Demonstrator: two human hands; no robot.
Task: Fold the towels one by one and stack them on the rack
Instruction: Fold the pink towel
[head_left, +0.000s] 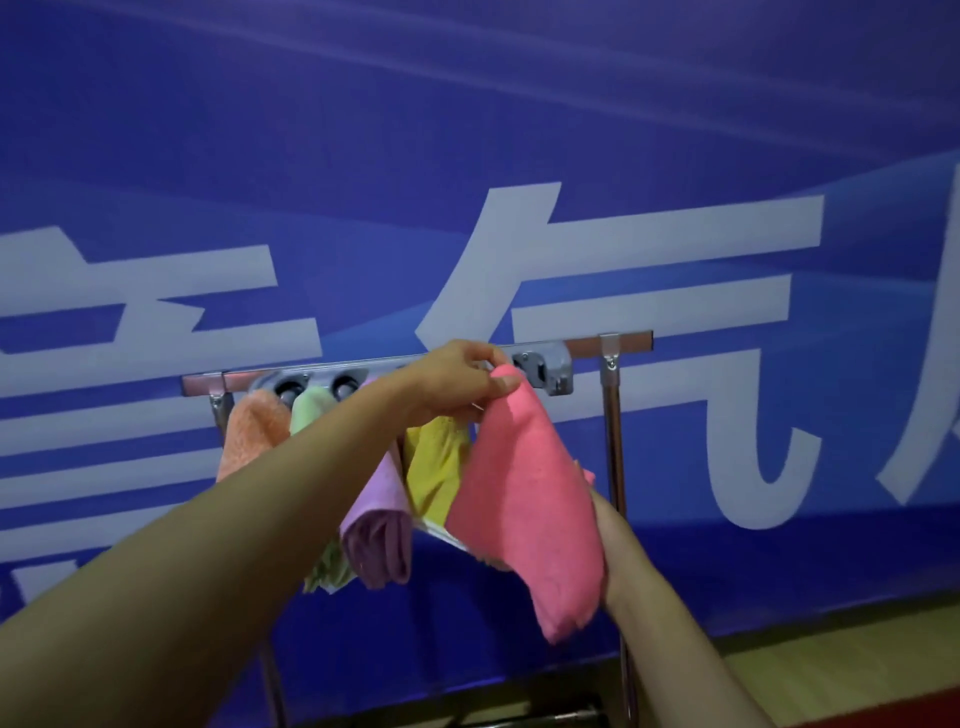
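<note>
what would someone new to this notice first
Likely the pink towel at centre right, pinched at its top by the left hand near the rack bar, with the right hand behind its lower part. Orange, green, purple and yellow towels hang to its left. Behind, a blue banner with large white characters fills the view.

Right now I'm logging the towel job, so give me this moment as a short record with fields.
left hand: pinches the pink towel's top corner, up by the rail
right hand: behind the pink towel's lower part; grip hidden
pink towel: hangs tilted between both hands
rack: metal rail with gray clip holders
hanging towels: orange towel, green towel, purple towel, yellow towel
backdrop: blue banner, white characters
</note>
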